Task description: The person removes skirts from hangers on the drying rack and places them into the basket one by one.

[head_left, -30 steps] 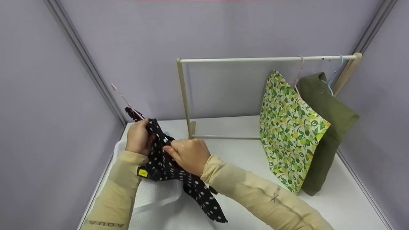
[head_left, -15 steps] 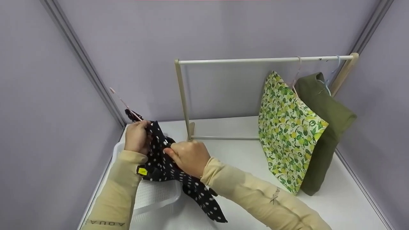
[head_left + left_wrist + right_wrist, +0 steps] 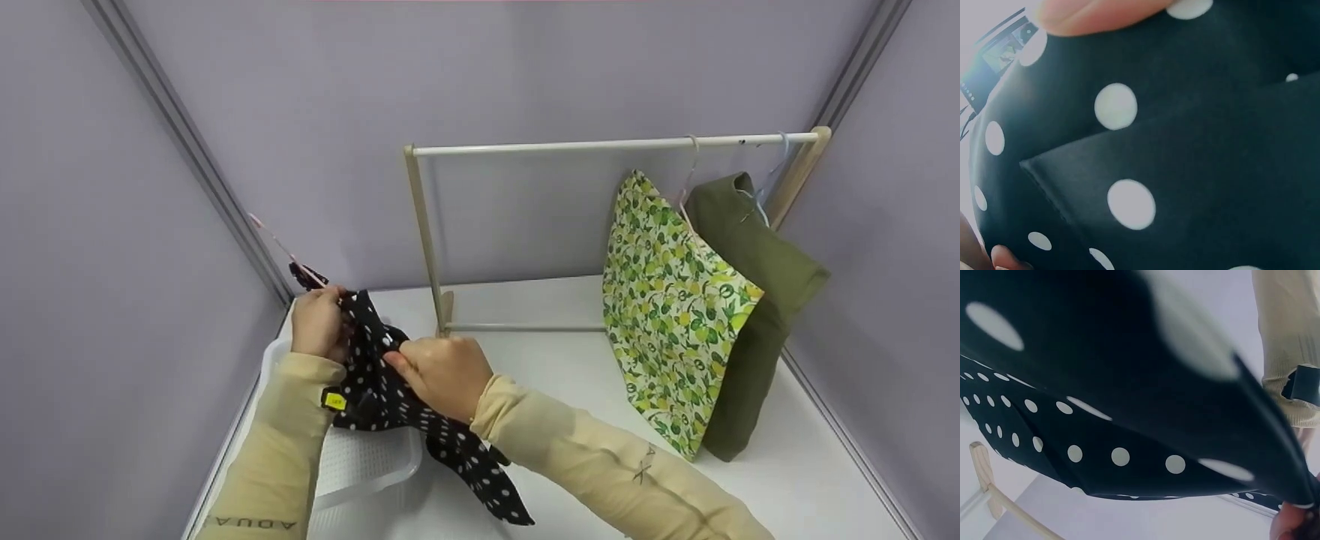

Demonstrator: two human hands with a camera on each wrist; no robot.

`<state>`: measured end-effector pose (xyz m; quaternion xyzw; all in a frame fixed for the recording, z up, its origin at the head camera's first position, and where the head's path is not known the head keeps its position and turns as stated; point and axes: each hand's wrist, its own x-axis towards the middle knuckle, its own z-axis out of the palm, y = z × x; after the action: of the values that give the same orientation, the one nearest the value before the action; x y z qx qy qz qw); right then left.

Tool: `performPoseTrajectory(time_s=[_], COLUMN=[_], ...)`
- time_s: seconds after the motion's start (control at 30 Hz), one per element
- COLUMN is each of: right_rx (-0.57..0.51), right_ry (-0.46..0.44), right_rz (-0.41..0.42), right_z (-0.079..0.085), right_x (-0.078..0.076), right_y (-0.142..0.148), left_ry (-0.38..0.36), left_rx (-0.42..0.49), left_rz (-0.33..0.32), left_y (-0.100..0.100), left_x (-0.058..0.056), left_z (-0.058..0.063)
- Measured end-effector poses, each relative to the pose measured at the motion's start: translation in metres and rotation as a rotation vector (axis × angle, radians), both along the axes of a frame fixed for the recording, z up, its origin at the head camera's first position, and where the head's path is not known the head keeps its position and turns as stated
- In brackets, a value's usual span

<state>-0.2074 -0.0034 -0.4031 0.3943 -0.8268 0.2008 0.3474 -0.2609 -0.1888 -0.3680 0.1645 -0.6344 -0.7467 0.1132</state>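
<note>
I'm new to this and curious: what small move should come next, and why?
Perhaps the right hand should smooth the polka-dot cloth: it looks bunched where that hand grips it, while the left hand holds it beside its pink hanger, whose top is clear of the rail.

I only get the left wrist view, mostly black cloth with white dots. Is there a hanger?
Observer: Yes, the head view shows a thin, pale pink hanger jutting up beyond the left hand.
Operator: Anything hung up nearby?
Observer: A lemon-print cloth and an olive-green cloth hang towards the right end of a white rail.
Operator: What's under the hands?
Observer: A white plastic basket, partly below the dotted cloth.
</note>
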Motion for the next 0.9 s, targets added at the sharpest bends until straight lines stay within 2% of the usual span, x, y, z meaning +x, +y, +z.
performPoseTrajectory(time_s=[0.33,0.5,0.63,0.77,0.9], right_rx=[0.034,0.044,0.045,0.041,0.045], right_ry=[-0.015,-0.033,-0.032,-0.027,-0.033], right_rz=[-0.016,-0.020,-0.017,-0.022,-0.031], right_z=[-0.002,-0.004,-0.005,-0.006,-0.006], right_x=[0.000,0.000,0.000,0.000,0.000], right_y=[0.000,0.000,0.000,0.000,-0.001], left_ry=[-0.055,-0.060,-0.055,-0.037,0.000], left_rx=[-0.085,-0.133,-0.153,-0.149,-0.096], left_rz=[0.020,0.058,0.052,0.041,0.049], left_y=[-0.007,-0.014,-0.019,-0.021,-0.020], left_x=[-0.004,-0.008,-0.009,-0.010,-0.009], left_z=[-0.004,-0.009,-0.010,-0.013,-0.014])
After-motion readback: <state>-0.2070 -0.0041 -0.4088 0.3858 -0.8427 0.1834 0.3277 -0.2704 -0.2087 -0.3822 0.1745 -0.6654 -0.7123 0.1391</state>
